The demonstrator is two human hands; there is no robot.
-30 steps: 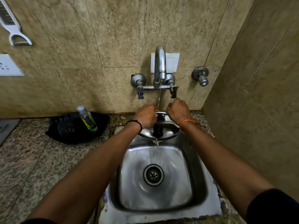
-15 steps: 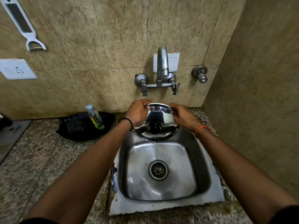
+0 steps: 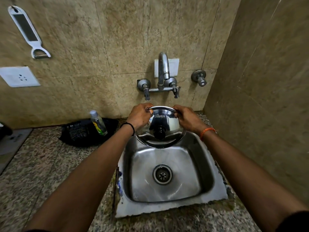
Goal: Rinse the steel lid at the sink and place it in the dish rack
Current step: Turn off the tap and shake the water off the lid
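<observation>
Lid point(image 3: 164, 126), steel, held tilted over the back edge of the sink point(image 3: 167, 206), domed side and black knob point(image 3: 160, 130) toward the camera, a thin trickle of water falling from its lower rim into the basin. Going left to right: white peeler point(image 3: 28, 31) hanging on the tiled wall, white socket plate point(image 3: 19, 77) below it. On the speckled surface point(image 3: 41, 164), a black bag point(image 3: 80, 133) with a clear bottle point(image 3: 98, 123) leaning against it. Left hand point(image 3: 139, 116), black band at the wrist, fingers curled over the lid's upper left rim, gripping it. Above the lid, tap point(image 3: 163, 71) on the wall, no stream visible from its spout. Right hand point(image 3: 187, 118), orange band at the wrist, fingers curled round the upper right rim, gripping likewise. Separate valve point(image 3: 199, 79) on the wall further right. Drain point(image 3: 162, 174) in the middle of the wet basin.
</observation>
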